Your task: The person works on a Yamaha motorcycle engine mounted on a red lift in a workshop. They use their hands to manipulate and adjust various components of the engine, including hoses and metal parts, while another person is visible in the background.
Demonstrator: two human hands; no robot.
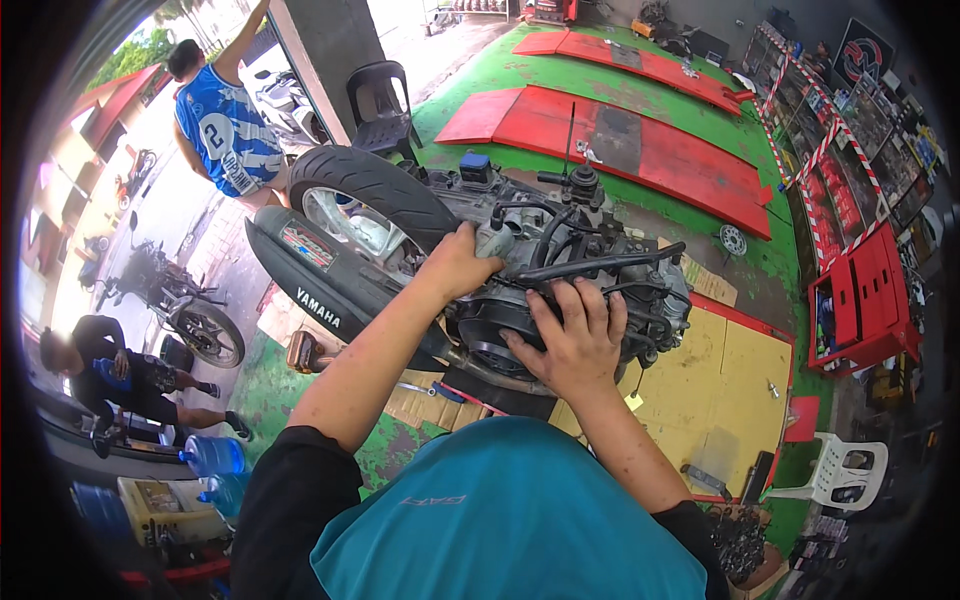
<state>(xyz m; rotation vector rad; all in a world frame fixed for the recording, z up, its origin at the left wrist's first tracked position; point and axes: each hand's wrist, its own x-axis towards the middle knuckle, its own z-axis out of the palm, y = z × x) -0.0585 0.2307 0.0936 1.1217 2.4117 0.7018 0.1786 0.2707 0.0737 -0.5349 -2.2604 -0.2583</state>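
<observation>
A scooter engine (650, 310) with its rear wheel (385, 185) attached lies in front of me. My left hand (462, 262) is closed around a rounded grey metal part (494, 240) between the tyre and the engine; some of its fingers are hidden. Spread over the engine's near side, my right hand (580, 335) has its fingers apart. Its thumb touches a black round cover (485, 330), and its fingertips lie just below a long black tube (610, 265). Black hoses (545, 225) curve over the engine top. A long black exhaust silencer (320, 285) runs beside the wheel.
Yellow-topped red platform (715, 385) lies below the engine, with a few tools. Red ramps (620, 145) stand farther off. A red tool cabinet (865, 295) and white chair (835, 475) are right. Left are two people (225, 130), a motorcycle (175, 305) and blue water jugs (215, 455).
</observation>
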